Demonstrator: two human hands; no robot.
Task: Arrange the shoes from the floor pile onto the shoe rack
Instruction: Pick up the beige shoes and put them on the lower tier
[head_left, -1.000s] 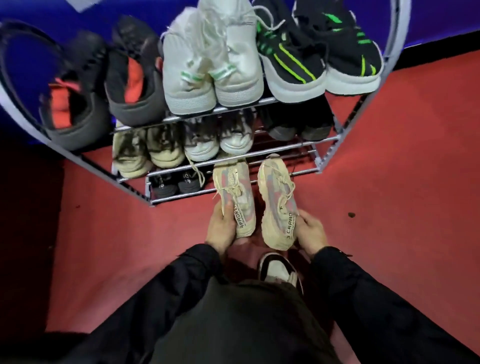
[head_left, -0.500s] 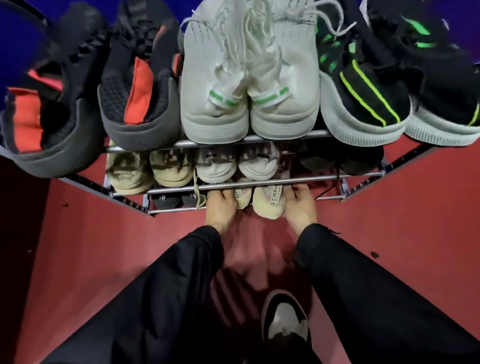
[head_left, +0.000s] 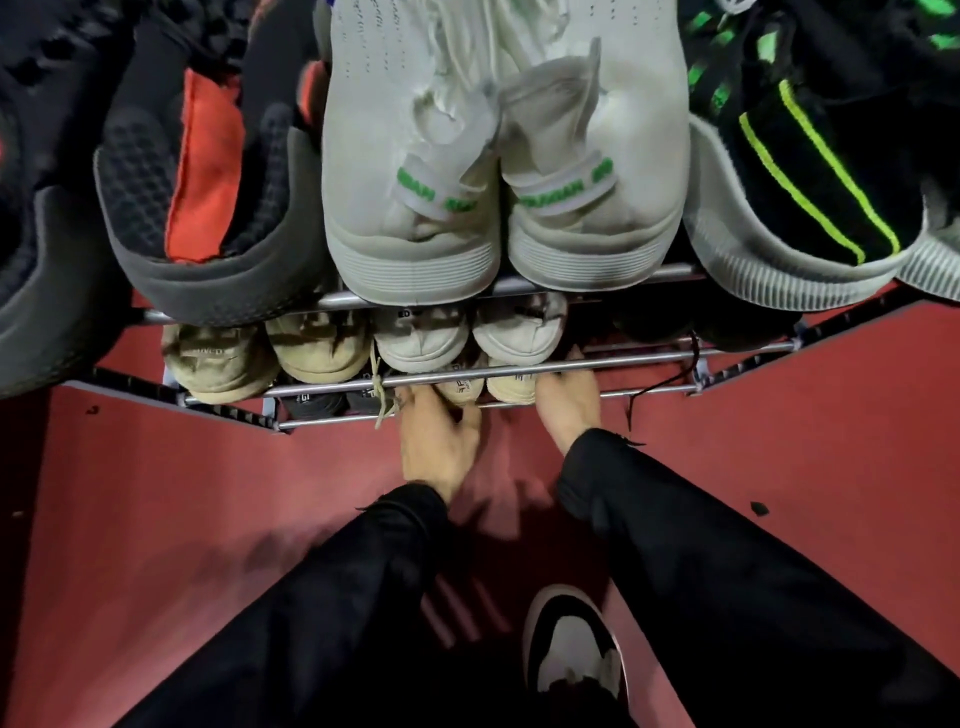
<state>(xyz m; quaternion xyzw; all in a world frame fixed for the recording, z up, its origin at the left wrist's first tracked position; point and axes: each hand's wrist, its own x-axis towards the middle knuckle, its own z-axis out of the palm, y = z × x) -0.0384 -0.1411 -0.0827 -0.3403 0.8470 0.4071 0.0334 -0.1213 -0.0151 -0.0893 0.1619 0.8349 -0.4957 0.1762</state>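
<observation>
The metal shoe rack (head_left: 519, 370) fills the upper view. A pair of beige lace-up sneakers sits on its lowest shelf, only the heels showing: the left shoe (head_left: 460, 387) and the right shoe (head_left: 511, 387). My left hand (head_left: 439, 447) lies just in front of the left shoe's heel, fingertips touching it, blurred. My right hand (head_left: 569, 405) reaches in beside the right shoe, and its fingertips are hidden behind the shelf bar.
Black-and-red sneakers (head_left: 208, 182), white sneakers (head_left: 498, 171) and black-and-green sneakers (head_left: 810, 171) line the top shelf. Tan shoes (head_left: 265, 353) and white shoes (head_left: 467, 332) fill the middle one. Black shoes (head_left: 322, 402) sit bottom left. My own black-and-white shoe (head_left: 571, 649) stands on the red floor (head_left: 779, 441).
Both hands carried the beige pair forward from the floor and slid it onto the lowest shelf. The left hand has since drawn back a little; the camera has moved closer to the rack.
</observation>
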